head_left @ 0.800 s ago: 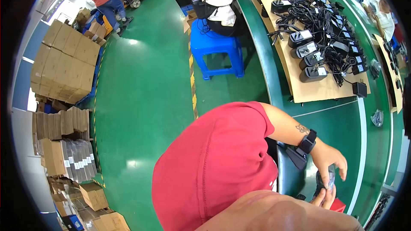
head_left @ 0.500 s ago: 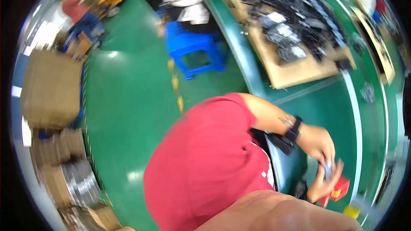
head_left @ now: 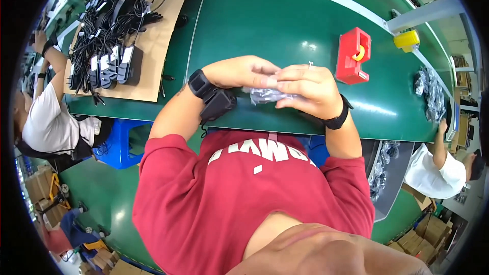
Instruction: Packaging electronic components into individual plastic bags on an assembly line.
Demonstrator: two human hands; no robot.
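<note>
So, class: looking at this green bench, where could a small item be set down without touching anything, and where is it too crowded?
Bare green surface lies between the cardboard sheet and the red tape dispenser, beyond both hands. Another bare strip runs right of the right hand. The sheet is packed with black power adapters and cables; the left hand and clear plastic bag fill the near centre.

Clear plastic bag (head_left: 267, 95) between both hands' fingers (head_left: 300, 79).

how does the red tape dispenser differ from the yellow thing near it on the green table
The red tape dispenser is bigger, blocky and nearer the hands; the yellow thing is smaller, rounder and sits farther off at the table's far edge. The red one shows a yellow roll inside; the yellow one looks plain. Both rest untouched on the green table.
</note>
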